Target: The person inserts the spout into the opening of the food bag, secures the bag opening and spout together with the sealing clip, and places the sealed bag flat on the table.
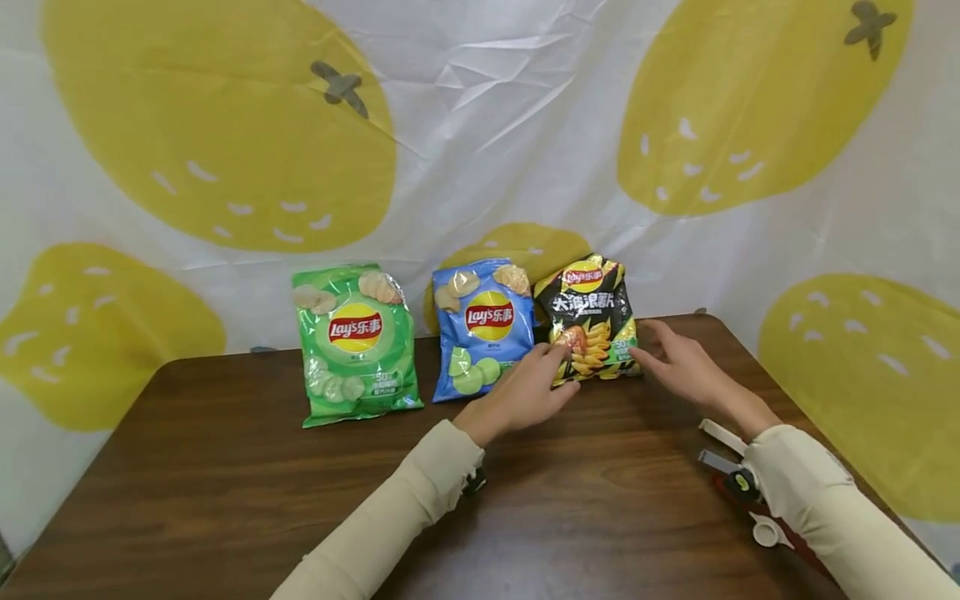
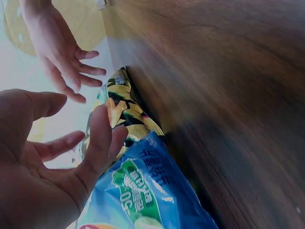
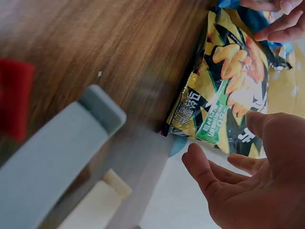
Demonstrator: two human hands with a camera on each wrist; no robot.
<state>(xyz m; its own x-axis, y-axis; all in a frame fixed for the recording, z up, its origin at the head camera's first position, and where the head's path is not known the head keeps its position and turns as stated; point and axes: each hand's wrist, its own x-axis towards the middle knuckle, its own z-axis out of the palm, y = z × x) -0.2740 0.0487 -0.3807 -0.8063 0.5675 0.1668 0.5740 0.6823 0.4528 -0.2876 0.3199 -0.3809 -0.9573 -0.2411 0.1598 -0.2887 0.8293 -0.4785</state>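
Note:
A black and yellow Lay's chip bag (image 1: 588, 300) leans upright against the backdrop at the table's back. My left hand (image 1: 522, 390) is at its left side, fingers extended and parted, overlapping the blue chip bag's (image 1: 480, 287) lower right corner in the head view. On the black bag's other side is my right hand (image 1: 681, 365), thumb and fingers spread beside its lower right corner. Both wrist views show loosely bent fingers with nothing held; the right thumb overlaps the black bag (image 3: 233, 81) there. Left of the blue bag stands a green chip bag (image 1: 356, 367).
Along the right of the brown table (image 1: 247, 500), partly under my right forearm, lie a white strip-like piece (image 1: 722, 435), a grey one (image 1: 717, 462), a dark red item (image 1: 806, 546) and a small white round-ended piece (image 1: 767, 532). A white cloth with yellow fruit prints (image 1: 510, 125) hangs behind.

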